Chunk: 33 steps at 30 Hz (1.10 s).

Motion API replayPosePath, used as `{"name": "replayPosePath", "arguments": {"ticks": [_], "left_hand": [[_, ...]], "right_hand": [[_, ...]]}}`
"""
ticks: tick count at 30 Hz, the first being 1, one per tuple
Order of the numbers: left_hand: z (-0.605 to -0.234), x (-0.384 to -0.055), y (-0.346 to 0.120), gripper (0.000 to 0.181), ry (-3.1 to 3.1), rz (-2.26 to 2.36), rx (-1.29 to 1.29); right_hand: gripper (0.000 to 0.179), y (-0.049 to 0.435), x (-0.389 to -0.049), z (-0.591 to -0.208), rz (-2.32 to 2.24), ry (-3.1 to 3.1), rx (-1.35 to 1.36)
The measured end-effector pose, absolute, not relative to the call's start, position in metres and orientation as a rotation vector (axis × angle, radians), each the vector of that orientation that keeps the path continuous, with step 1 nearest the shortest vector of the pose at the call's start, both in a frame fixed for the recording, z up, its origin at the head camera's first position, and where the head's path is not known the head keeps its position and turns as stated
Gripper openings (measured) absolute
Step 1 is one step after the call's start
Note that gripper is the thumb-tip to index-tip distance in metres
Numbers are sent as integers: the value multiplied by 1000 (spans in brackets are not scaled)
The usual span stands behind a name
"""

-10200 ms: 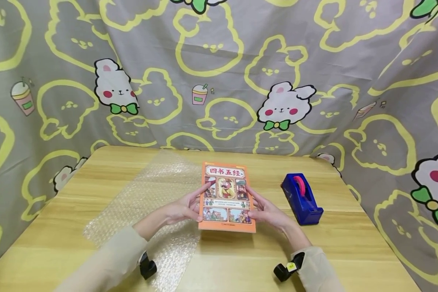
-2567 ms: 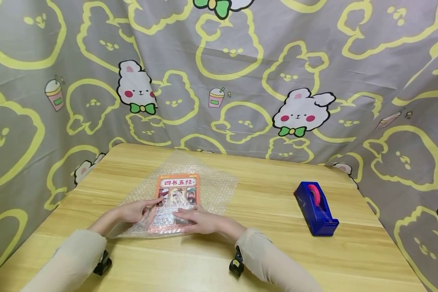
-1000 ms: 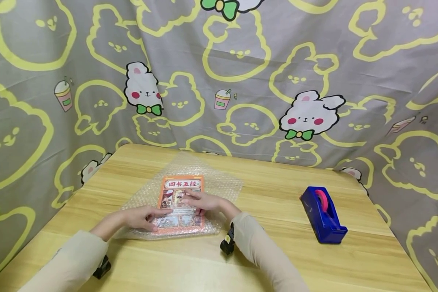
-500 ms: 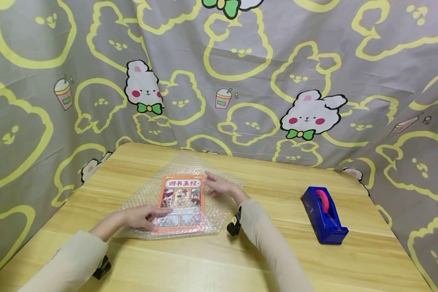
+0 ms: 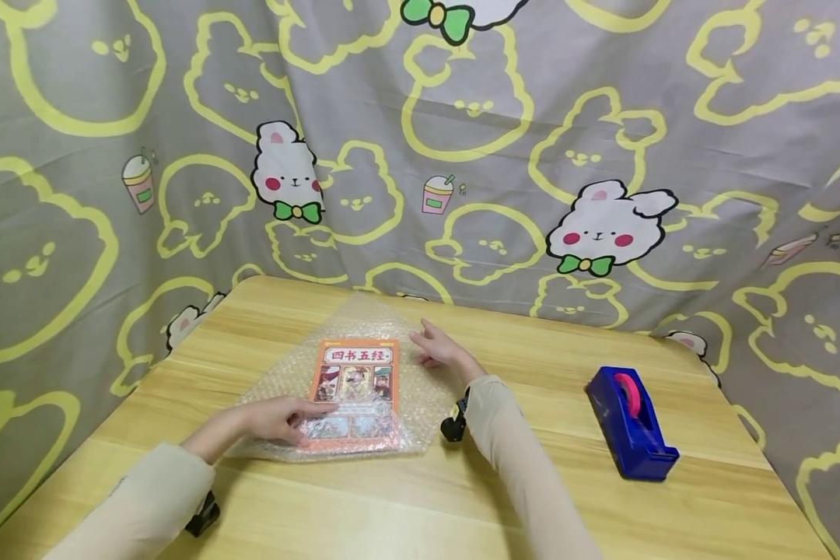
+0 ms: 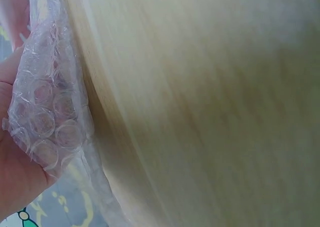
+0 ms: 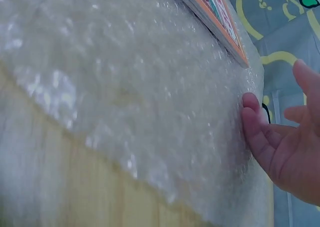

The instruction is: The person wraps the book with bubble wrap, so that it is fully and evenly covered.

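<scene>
The book (image 5: 355,394) lies flat on a sheet of bubble wrap (image 5: 420,389) spread on the table (image 5: 532,482), nearer its left edge than its right. The near flap of the wrap is folded over the book's lower part and is pinned there by the left hand (image 5: 274,418), whose fingers are laid out flat; in the left wrist view the wrap is seen pressed under the palm. The right hand (image 5: 439,350) rests with loosely spread fingers on the wrap at the book's far right corner, holding nothing. For a tight fold, the pinned flap is best kept under steady pressure while the right side is lifted at its edge and drawn snug across the cover. The tape dispenser (image 5: 631,424) stands well apart, toward the right edge.
</scene>
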<state>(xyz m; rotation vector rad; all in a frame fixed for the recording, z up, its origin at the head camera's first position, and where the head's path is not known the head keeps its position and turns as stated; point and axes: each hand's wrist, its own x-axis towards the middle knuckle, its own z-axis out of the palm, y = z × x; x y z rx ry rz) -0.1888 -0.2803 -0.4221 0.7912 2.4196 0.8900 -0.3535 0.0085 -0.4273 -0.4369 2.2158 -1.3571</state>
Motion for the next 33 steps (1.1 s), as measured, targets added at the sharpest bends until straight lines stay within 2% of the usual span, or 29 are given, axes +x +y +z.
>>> {"name": "replayPosePath", "arguments": {"ticks": [4,7,10,12,15,19,26,33], "left_hand": [[-423,-189,-280,63,2418,885,780],[-424,-190,-279,63,2416,885,765],[-425,-191,-279,63,2413,882,757],[-424,-192,-279,63,2408,882,743],[-424,-192,-279,63,2403,877,724],[-424,-192,-280,63,2403,872,711],[-424,-192,-279,63,2411,861,718],[-423,-192,-280,64,2429,864,683]], "right_hand": [[76,5,-379,-463,-1419,2253,-457],[77,0,-386,-474,-1479,2258,-418],[74,-10,-379,-464,-1584,2218,-348],[67,-17,-356,-432,-1603,2203,-277],[70,-24,-352,-421,-1698,2086,-273],[74,-35,-366,-433,-1818,1943,-241],[64,-45,-368,-429,-1918,1898,-256],[69,-47,-372,-427,-1948,1865,-298]]}}
